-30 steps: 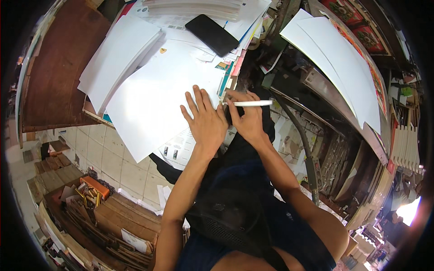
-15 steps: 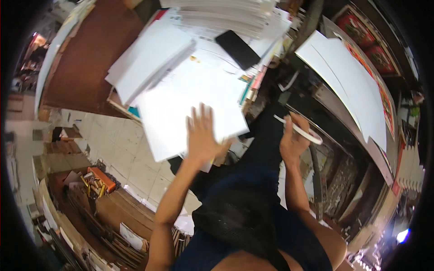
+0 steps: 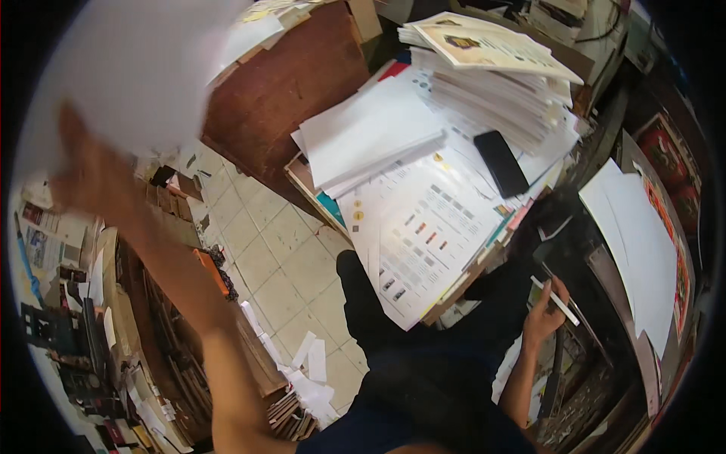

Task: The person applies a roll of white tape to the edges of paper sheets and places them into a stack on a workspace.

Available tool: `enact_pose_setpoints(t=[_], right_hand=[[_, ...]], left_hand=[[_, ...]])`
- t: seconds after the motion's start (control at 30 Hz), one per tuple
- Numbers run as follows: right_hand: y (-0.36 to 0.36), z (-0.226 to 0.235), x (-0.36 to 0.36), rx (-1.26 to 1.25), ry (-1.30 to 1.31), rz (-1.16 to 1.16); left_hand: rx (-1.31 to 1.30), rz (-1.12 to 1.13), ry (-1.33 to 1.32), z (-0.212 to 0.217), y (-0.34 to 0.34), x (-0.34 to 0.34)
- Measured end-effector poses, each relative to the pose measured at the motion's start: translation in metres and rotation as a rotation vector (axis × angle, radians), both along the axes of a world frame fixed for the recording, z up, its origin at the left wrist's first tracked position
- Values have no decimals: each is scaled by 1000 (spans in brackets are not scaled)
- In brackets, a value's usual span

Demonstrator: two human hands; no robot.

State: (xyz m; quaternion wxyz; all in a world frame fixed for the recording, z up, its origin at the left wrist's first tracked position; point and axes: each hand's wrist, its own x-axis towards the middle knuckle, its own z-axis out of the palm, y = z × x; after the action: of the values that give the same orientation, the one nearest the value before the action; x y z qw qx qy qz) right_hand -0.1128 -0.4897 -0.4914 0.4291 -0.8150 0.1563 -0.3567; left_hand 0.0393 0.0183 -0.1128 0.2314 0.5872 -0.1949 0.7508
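**White sheet (image 3: 144, 76) lifted to the left, slim white tool (image 3: 568, 312) kept in the right hand (image 3: 546, 312)**

The sheet is seen as a large, pale, motion-blurred plane at the upper left. Its lower part is held in the grip of the left hand (image 3: 98, 170), though the exact finger placement is blurred. The tool is held in a narrow grip on the right.

Half a second earlier, the sheet was spread beneath the left palm; now the printed sheets (image 3: 439, 234) below have been uncovered, with rows of small pictures shown. The right hand's hold on the tool has been kept.

A black phone (image 3: 501, 164) is laid over the printed sheets, flanked by a white paper stack (image 3: 370, 136) and a taller pile (image 3: 491, 106). The upper-left background is blocked by the sheet.
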Motion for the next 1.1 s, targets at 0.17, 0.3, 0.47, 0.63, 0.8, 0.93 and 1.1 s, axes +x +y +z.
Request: enact_pose_setpoints(t=[0.17, 0.3, 0.47, 0.63, 0.8, 0.93, 1.1], right_hand=[[17, 4, -1, 16, -73, 16], [23, -1, -9, -17, -122, 55], [7, -6, -27, 52, -26, -45], [14, 10, -22, -23, 18, -45], [33, 23, -6, -27, -57, 105], [31, 21, -15, 54, -85, 66], [22, -1, -30, 42, -3, 68]], left_hand=[[211, 558, 475, 37, 83, 171], [499, 812, 1004, -43, 153, 246], [137, 755, 1213, -81, 85, 249], [337, 28, 934, -124, -56, 203], [334, 161, 1600, -317, -68, 175], [505, 210, 1458, -380, -114, 102], [594, 152, 1502, -360, -157, 16]])
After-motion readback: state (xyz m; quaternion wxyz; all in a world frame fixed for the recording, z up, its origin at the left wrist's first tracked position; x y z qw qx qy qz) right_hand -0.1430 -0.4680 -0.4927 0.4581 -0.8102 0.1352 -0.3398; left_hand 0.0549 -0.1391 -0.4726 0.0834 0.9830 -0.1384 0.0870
